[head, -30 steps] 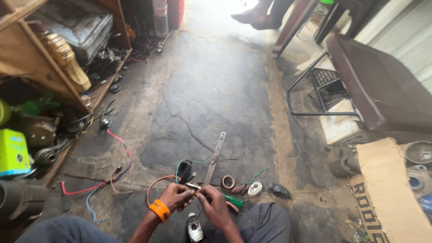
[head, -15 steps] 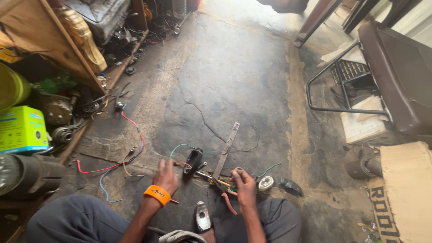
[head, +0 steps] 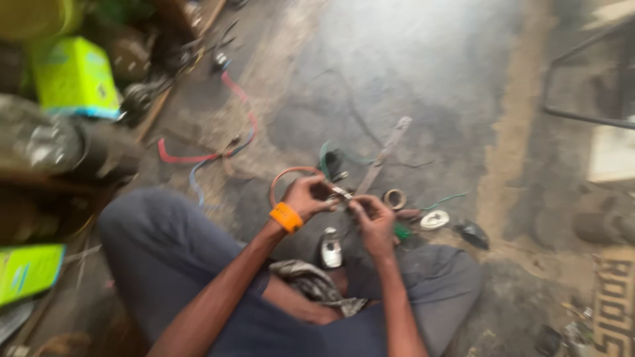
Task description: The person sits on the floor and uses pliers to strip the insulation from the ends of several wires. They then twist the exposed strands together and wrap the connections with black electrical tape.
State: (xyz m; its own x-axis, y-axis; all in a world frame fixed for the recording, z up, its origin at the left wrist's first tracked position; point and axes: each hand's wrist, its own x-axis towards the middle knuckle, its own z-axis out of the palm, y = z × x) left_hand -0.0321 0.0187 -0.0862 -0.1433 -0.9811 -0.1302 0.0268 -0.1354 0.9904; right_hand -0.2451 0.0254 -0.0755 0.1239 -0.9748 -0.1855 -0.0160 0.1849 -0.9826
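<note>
The floor (head: 423, 79) is rough, matt grey concrete, cracked and stained. A long flat bar (head: 383, 157) on it looks like dull, worn metal. The left hand (head: 307, 196) wears a smooth orange wristband (head: 286, 217), rubber or plastic. Between it and the right hand (head: 372, 218) sits a small shiny metal piece (head: 341, 192). An orange wire (head: 281, 180) has glossy plastic insulation, as does the red wire (head: 198, 157). The trousers (head: 165, 258) are matt dark cloth. A rag (head: 314, 285) is crumpled, patterned fabric. The green box (head: 76, 78) looks like smooth card. A silver object (head: 331, 250) gleams, metal or glossy plastic.
</note>
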